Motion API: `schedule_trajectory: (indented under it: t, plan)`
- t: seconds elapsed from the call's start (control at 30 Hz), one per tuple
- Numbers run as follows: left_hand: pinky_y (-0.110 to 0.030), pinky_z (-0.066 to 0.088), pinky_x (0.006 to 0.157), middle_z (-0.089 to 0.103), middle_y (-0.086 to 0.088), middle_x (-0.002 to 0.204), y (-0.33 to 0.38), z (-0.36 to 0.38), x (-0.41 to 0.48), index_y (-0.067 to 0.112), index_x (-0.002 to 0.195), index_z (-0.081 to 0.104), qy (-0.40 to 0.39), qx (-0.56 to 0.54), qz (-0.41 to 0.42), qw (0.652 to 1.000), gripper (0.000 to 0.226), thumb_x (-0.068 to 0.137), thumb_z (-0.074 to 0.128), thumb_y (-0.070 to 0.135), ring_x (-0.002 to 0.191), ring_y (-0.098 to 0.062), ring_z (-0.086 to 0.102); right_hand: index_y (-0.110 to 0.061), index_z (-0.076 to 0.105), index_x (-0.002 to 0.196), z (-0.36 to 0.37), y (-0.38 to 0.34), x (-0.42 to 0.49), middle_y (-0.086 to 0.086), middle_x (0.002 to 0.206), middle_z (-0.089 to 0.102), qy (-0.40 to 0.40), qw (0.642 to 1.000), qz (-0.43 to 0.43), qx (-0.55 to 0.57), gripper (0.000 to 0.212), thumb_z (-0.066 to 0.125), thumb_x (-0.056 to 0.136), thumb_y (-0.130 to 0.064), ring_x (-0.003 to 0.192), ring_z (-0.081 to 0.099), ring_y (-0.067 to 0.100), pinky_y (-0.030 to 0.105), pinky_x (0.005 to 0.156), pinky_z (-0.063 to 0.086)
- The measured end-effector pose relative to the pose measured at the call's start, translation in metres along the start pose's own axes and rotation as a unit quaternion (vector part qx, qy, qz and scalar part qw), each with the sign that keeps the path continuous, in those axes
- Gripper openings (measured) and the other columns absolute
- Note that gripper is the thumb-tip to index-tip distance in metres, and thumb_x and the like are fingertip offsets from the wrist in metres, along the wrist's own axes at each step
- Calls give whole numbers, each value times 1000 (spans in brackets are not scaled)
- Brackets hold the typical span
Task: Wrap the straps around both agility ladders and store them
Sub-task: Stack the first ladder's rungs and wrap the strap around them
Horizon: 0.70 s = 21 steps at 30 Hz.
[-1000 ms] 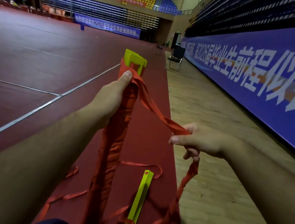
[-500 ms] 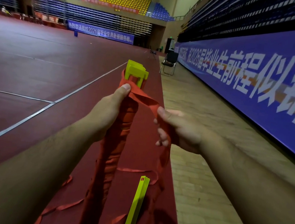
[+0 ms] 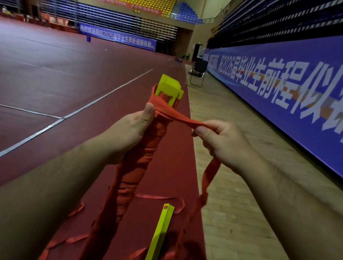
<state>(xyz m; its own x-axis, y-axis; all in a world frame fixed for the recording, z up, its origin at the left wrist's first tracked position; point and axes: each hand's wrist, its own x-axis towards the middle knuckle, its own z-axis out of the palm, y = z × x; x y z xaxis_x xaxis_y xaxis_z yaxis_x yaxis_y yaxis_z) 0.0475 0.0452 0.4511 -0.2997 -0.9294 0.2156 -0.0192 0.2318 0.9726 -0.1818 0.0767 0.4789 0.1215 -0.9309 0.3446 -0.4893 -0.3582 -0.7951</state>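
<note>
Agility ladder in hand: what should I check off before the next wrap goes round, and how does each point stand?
1. Left hand grips the ladder bundle, thumb pinning the wrap: ok.
2. Right hand pinches the strap: ok.
3. Strap taut between the hands: ok.
4. Strap tail below the right hand free of snags: cannot tell, lower end unclear.
5. Second ladder on the floor wrapped: not ok, its straps lie loose.
</note>
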Motion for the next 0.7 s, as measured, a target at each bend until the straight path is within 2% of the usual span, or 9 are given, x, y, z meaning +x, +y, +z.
schedule_trajectory:
  t: [0.07,0.17,0.23,0.33,0.43,0.53,0.63,0.7]
  plan:
    - [-32,50,62,64,-3,71,0,2,-2,19,91,64,-33,-50,10,998,71,67,47,84,60,-18,60,-8,69,86,1,1,-3,-4,54,41,-19,1000,-5,8,32,57,96,-35,45,36,3,19,47,30]
    - [-31,56,58,68,-12,80,-3,0,-4,9,100,63,-68,-93,13,993,74,73,43,75,64,-26,66,-10,68,82,5,2,-5,-2,55,38,-65,996,19,50,44,53,85,-51,49,31,11,28,50,26]
    - [-31,58,62,72,-15,84,-5,-2,-5,9,103,67,-88,-125,-5,988,76,69,48,74,71,-26,70,-9,68,85,8,5,-5,-5,53,39,-85,992,34,87,41,55,84,-48,49,30,11,28,50,25]
    - [-33,57,69,72,-18,89,-8,0,-7,11,101,73,-95,-170,-32,980,63,81,44,64,75,-27,69,-9,69,88,10,12,-4,-6,54,42,-83,991,45,95,38,59,83,-45,50,33,11,28,52,26]
    - [-31,58,64,72,-16,84,-12,5,-7,7,100,70,-71,-197,-50,977,64,78,42,60,69,-26,69,-5,65,87,10,19,-4,-5,54,41,-79,991,69,87,35,61,89,-39,50,33,10,31,54,24]
    - [-30,57,59,70,-17,80,-14,14,-10,7,94,73,-46,-204,-34,977,64,80,41,62,65,-27,67,-6,64,88,9,25,-6,-8,54,43,-73,992,69,82,21,58,99,-23,51,35,9,30,55,28]
    - [-29,53,55,63,-17,69,-18,22,-6,9,80,73,-25,-202,-18,979,66,87,46,69,55,-28,61,-11,68,85,7,25,-4,-10,55,51,-17,997,50,57,18,63,97,-23,52,41,8,28,55,34]
    - [-32,51,56,64,-10,70,-19,25,-2,13,87,71,-29,-163,10,986,74,67,59,83,55,-26,62,-13,68,81,8,26,-3,-12,53,54,-6,998,43,48,19,67,94,-27,49,41,2,21,51,34]
